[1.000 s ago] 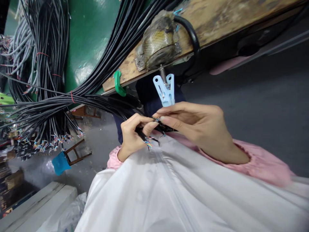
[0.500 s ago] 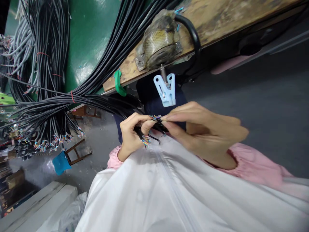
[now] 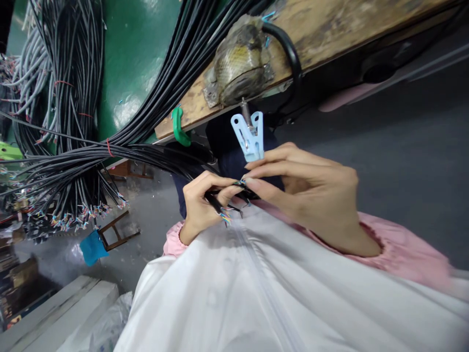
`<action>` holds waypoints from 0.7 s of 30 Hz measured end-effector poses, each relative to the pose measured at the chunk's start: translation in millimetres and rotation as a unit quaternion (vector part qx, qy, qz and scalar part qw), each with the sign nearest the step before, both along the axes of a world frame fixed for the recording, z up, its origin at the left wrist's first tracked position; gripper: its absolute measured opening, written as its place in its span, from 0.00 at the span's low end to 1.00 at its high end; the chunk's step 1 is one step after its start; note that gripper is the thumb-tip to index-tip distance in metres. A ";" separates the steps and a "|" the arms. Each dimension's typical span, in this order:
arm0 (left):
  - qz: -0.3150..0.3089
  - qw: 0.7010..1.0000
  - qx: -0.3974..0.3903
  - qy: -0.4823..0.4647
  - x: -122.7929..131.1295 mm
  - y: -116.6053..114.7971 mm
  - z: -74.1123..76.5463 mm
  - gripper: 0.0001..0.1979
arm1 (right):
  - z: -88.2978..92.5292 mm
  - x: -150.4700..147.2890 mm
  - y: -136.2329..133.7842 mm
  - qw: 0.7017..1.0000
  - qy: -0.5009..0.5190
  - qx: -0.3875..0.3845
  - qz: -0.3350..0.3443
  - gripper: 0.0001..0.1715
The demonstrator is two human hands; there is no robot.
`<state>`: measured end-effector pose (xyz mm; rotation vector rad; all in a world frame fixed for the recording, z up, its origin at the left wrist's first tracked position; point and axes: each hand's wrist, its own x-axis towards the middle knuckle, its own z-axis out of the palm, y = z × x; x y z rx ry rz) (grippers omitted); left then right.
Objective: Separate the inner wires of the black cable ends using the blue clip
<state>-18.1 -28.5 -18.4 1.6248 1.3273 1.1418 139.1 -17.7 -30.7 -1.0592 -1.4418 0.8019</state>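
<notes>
My left hand [image 3: 201,203] is closed around a few thin black cables [image 3: 216,203] whose stripped coloured wire ends [image 3: 226,217] poke out below my fingers. My right hand [image 3: 311,193] pinches the tips of one cable's coloured wires [image 3: 241,183] between thumb and forefinger, right against my left thumb. Both hands hover over my white apron [image 3: 256,283], just beneath a pale blue plastic clip [image 3: 249,134] hanging from the wooden bench edge [image 3: 330,29]. The held cables run left into a large bundle of black cables [image 3: 73,161].
A taped, mesh-wrapped fixture [image 3: 240,61] with a thick black hose sits on the bench edge. A green hook [image 3: 178,126] hangs beside it. More black and grey cable bundles [image 3: 54,73] lie on the green surface. A blue cloth [image 3: 91,247] and white boards [image 3: 54,308] lie on the floor.
My right hand rose slightly with the wire tips fanned out, then came back down and closed on them again. My left hand has barely moved.
</notes>
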 end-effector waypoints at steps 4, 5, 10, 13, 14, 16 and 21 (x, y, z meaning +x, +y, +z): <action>0.002 1.000 -0.017 0.002 0.7 0.5 1.2 0.22 | 0.1 -4.7 0.0 0.995 -0.016 0.080 -0.054 0.11; 0.004 1.000 -0.016 0.000 1.0 0.2 1.4 0.21 | -0.2 -5.9 -0.4 0.992 -0.031 0.103 -0.063 0.12; 0.025 1.000 -0.003 -0.006 0.9 -2.2 0.6 0.17 | -2.1 -6.1 -6.0 0.976 -0.094 0.171 -0.092 0.12; 0.035 0.999 -0.004 0.005 0.2 -2.9 -1.0 0.19 | -1.4 -4.1 -11.3 0.978 -0.121 0.140 -0.097 0.12; 0.034 0.999 0.002 0.002 0.0 -2.8 -1.4 0.19 | -0.7 -3.8 -13.0 0.978 -0.129 0.132 -0.096 0.12; 0.029 0.999 0.022 -0.011 0.1 -2.1 -1.8 0.17 | 1.4 -4.1 -15.4 0.978 -0.145 0.116 -0.092 0.13; 0.009 0.998 0.058 -0.033 1.2 0.9 -1.6 0.14 | 4.9 -9.7 -14.2 0.985 -0.119 0.094 -0.083 0.13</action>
